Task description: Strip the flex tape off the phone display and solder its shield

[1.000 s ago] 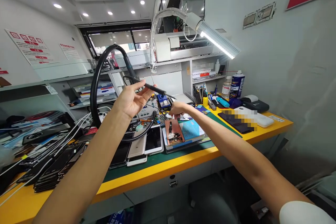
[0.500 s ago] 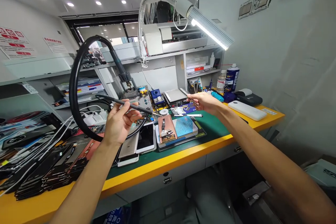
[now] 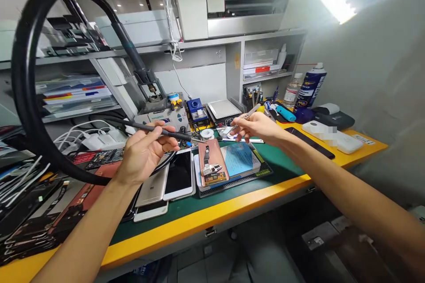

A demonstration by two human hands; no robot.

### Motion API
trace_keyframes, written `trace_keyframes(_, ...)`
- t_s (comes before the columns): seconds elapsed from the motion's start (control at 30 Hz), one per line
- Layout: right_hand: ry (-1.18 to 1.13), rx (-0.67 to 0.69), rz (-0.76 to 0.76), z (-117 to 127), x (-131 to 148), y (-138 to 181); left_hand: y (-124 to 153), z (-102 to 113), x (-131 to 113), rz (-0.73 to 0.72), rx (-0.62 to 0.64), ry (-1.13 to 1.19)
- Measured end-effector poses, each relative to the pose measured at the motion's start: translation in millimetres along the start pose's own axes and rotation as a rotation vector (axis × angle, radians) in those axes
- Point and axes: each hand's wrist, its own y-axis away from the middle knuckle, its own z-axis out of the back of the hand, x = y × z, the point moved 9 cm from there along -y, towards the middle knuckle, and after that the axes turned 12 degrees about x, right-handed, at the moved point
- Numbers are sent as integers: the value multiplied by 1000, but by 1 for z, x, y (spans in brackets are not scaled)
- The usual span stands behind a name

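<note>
My left hand [image 3: 146, 150] is closed round a thin black soldering iron [image 3: 166, 131], whose tip points right above the bench. Its cord leads back toward the grey soldering station [image 3: 162, 112]. My right hand [image 3: 257, 126] pinches a pair of metal tweezers [image 3: 247, 114], held above the green mat [image 3: 265, 172]. Between and below the two hands lies an opened rose-gold phone [image 3: 212, 166] on a small dark work mat, with a blue card [image 3: 241, 159] beside it. A thick black hose [image 3: 29, 84] loops up at the left, close to my left forearm.
Two phones [image 3: 166, 181] lie face up left of the opened one. Stacks of dark screens and white cables fill the left of the yellow-edged bench [image 3: 212, 219]. At the right stand a spray can [image 3: 310, 90], a bottle, a white box [image 3: 335, 135] and a dark flat panel.
The view has moved closer to the bench and tilted down. My left hand has lowered the iron toward the opened phone. My right hand has lifted off the mat with the tweezers.
</note>
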Motion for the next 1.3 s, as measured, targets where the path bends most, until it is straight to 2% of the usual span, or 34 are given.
trace_keyframes(0.17,217,-47,-61,-7,-11,-36,4,10,6,36,-22,41)
trace_keyframes(0.33,330,45,-119,-26,-19,-57,10,16,7,34,-17,51)
trace_keyframes(0.57,365,130,-161,-38,-19,-67,15,11,14,47,-8,6)
trace_keyframes(0.9,346,103,-74,-21,-24,-69,17,12,24,116,-63,-29)
trace_keyframes(1.13,387,1,-9,-17,-25,-71,18,3,33,138,-51,-69)
trace_keyframes(1.3,401,-109,36,0,-13,-58,21,-8,40,163,1,-82)
